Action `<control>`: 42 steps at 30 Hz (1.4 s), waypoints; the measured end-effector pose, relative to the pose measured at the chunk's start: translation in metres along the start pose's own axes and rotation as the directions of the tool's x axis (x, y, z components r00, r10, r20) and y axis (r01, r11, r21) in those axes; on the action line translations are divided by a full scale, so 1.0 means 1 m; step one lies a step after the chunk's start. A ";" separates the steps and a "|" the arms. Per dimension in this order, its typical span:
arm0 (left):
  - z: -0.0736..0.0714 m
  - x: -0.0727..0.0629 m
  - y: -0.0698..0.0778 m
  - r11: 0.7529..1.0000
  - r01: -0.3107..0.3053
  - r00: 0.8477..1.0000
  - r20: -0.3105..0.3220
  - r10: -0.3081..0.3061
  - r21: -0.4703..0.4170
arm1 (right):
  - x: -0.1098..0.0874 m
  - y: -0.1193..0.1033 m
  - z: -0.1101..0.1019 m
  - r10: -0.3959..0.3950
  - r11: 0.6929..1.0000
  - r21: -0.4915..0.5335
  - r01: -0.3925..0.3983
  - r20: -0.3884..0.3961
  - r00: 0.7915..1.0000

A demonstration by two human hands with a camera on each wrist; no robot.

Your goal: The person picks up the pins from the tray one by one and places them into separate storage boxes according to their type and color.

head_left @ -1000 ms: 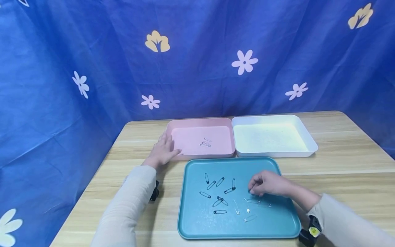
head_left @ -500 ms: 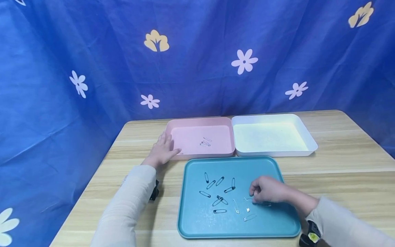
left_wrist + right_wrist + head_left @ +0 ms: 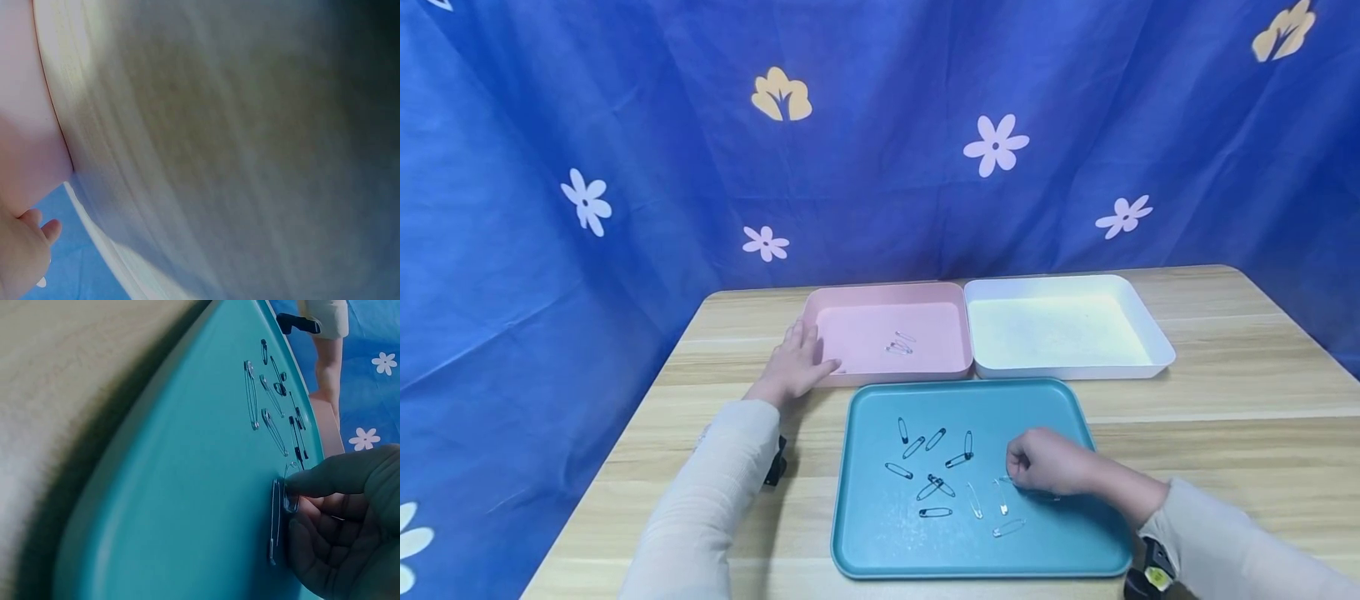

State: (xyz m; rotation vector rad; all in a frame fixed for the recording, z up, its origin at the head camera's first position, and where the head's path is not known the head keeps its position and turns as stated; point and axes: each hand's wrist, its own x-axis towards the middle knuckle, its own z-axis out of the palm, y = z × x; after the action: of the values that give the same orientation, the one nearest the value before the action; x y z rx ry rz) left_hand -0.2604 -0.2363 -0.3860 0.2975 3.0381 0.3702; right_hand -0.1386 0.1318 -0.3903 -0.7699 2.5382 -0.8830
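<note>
My left hand (image 3: 792, 364) rests at the left end of the pink tray (image 3: 850, 379), fingers extended along its rim and thumb over the near edge. Over the right part of the teal tray (image 3: 880, 550), my right hand (image 3: 1052, 460) has its fingers curled. In the right wrist view, its thumb and forefinger pinch a silver safety pin (image 3: 290, 506), partly hidden by the fingertips. Another silver safety pin (image 3: 272, 550) lies right beside it on the tray. Farther left on the teal tray are several black safety pins (image 3: 936, 512), and more silver safety pins (image 3: 1008, 527) lie near the hand.
Inside the pink tray lie several silver safety pins (image 3: 898, 348). A white tray (image 3: 1067, 372) stands against its right side, behind the teal tray. All three trays are on a wooden table (image 3: 1240, 408), with a blue flowered curtain (image 3: 880, 192) behind it.
My right hand has come slightly nearer the tray's front, lowering onto the silver pins, and its fingers have closed in around one. The left hand stays in place.
</note>
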 end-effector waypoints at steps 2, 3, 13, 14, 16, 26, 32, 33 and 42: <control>0.000 0.000 0.000 1.000 0.002 1.000 0.001 -0.002 -0.004 | 0.001 0.001 -0.001 0.005 1.000 0.028 -0.005 0.005 1.000; 0.000 0.000 0.000 1.000 0.004 1.000 0.001 -0.004 -0.006 | 0.001 0.002 -0.001 0.009 0.999 0.043 -0.009 0.009 1.000; 0.001 0.001 -0.001 1.000 0.014 1.000 0.012 -0.014 -0.005 | 0.006 0.002 -0.007 0.022 0.991 0.133 -0.024 0.019 1.000; 0.001 0.001 -0.001 1.000 0.016 1.000 0.014 -0.016 -0.006 | 0.007 0.001 -0.007 0.025 0.989 0.148 -0.028 0.020 0.999; 0.002 0.000 -0.001 1.000 0.015 1.000 0.015 -0.014 -0.010 | 0.009 0.000 -0.009 0.030 0.984 0.177 -0.033 0.017 0.999; 0.002 0.000 0.000 1.000 0.020 1.000 0.009 -0.020 -0.015 | 0.023 -0.001 -0.013 0.000 0.961 0.275 0.008 -0.030 1.000; 0.001 0.000 0.000 0.999 0.026 1.000 0.013 -0.025 -0.021 | 0.036 -0.002 -0.016 0.008 0.940 0.340 0.023 -0.092 0.996; 0.000 0.000 0.000 0.999 0.027 1.000 0.014 -0.027 -0.024 | 0.038 -0.003 -0.017 0.017 0.936 0.351 0.020 -0.102 0.995; -0.001 0.000 0.000 1.000 0.024 1.000 0.012 -0.024 -0.015 | 0.063 -0.009 -0.021 0.053 0.907 0.420 0.014 -0.147 0.988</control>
State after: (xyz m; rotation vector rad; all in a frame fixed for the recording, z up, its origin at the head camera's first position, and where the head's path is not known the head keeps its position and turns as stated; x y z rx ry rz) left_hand -0.2600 -0.2366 -0.3848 0.2609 3.0234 0.3889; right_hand -0.1948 0.0985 -0.3777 -0.5548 2.3429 -1.4705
